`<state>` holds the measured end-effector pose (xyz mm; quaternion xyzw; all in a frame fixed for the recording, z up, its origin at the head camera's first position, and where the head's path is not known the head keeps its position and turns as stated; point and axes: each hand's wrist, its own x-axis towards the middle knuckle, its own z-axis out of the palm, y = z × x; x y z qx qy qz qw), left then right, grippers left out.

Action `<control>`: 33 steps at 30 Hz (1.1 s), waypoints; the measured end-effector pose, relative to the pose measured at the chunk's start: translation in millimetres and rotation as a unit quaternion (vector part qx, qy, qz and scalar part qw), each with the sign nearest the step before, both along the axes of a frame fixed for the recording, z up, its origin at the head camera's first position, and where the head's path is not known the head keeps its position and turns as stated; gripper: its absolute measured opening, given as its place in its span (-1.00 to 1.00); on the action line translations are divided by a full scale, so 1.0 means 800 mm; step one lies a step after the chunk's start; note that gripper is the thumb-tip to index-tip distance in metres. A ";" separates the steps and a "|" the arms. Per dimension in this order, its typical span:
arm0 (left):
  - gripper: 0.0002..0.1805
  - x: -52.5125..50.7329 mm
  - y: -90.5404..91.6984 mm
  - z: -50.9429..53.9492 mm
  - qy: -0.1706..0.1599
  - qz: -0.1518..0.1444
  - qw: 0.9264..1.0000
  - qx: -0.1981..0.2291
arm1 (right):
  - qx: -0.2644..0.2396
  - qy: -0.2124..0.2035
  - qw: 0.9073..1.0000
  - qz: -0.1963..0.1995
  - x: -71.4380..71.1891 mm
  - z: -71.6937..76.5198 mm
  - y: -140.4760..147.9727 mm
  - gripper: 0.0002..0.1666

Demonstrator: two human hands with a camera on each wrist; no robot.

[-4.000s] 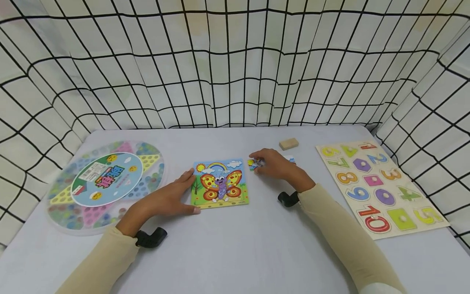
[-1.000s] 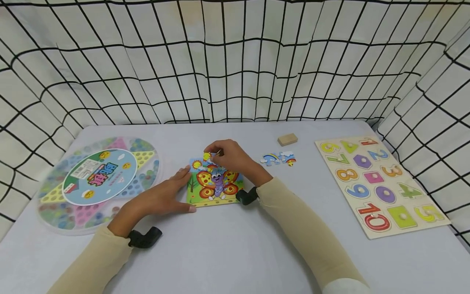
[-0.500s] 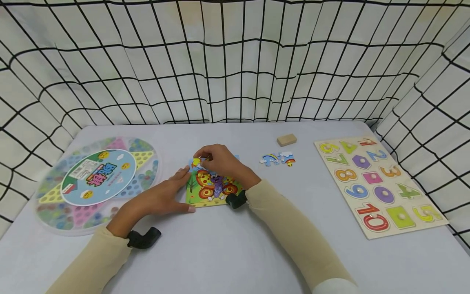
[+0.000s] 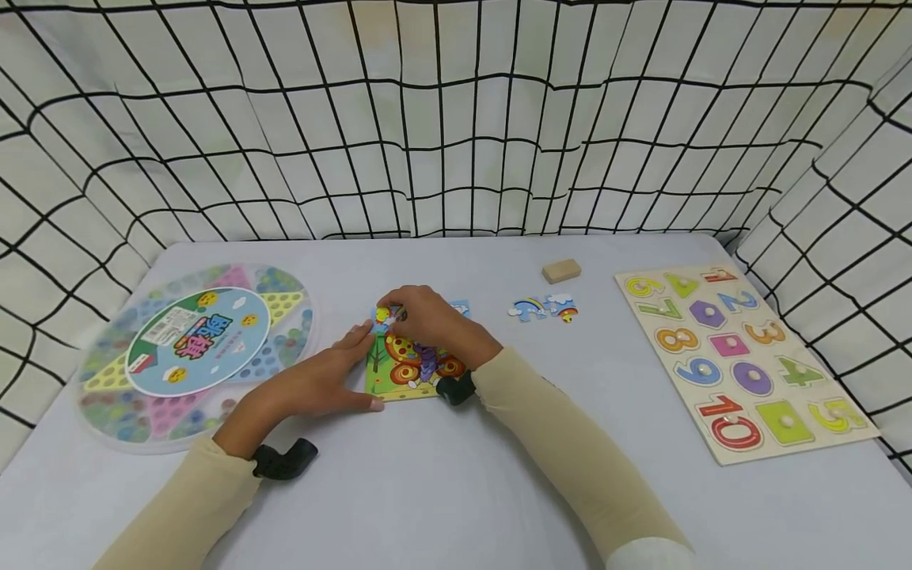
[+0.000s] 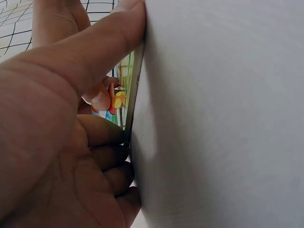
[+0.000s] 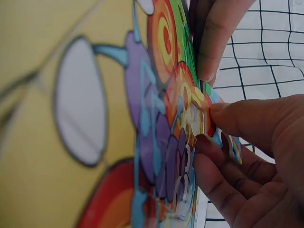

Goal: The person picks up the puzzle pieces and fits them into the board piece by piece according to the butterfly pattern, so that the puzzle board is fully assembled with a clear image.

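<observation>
A square butterfly jigsaw puzzle (image 4: pixel 388 385) lies flat in the middle of the table. My left hand (image 4: pixel 317 384) rests along its left side, thumb near the lower corner and fingers near the upper one; the left wrist view shows fingertips (image 5: pixel 116 135) against the board's edge. Over the upper left part of the puzzle, my right hand (image 4: pixel 436 321) pinches a small puzzle piece (image 6: pixel 232 148) between thumb and fingers. The right hand hides much of the puzzle's top. To the right lie two loose pieces, one with a rainbow (image 4: pixel 529 308) and one with a cloud (image 4: pixel 562 306).
A wooden block (image 4: pixel 561 271) sits behind the loose pieces. On the right lies a number-and-shape peg board (image 4: pixel 741 356). A round Chinese checkers set (image 4: pixel 195 344) with coloured marbles is at left. Black-lined white fabric (image 4: pixel 456 119) encloses the table's back and sides.
Four seconds ago my right hand was at the loose pieces. It has since carried one leftward onto the puzzle and shifted to the upper left corner. The left hand stays in place.
</observation>
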<state>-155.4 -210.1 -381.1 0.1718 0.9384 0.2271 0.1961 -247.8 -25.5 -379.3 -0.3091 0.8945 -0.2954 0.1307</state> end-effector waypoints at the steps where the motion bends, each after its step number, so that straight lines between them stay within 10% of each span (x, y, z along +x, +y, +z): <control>1: 0.22 0.000 0.000 0.000 0.001 -0.001 1.000 0.002 | 0.013 0.007 1.000 0.005 0.000 0.000 -0.001 -0.52; 21: 0.23 0.001 0.001 -0.001 0.006 0.002 1.000 0.009 | 0.082 0.065 0.994 0.010 -0.001 -0.003 -0.007 -0.56; 33: 0.23 0.000 -0.002 -0.002 0.002 0.005 1.000 0.004 | 0.109 0.003 0.994 0.002 0.002 0.007 -0.009 -0.52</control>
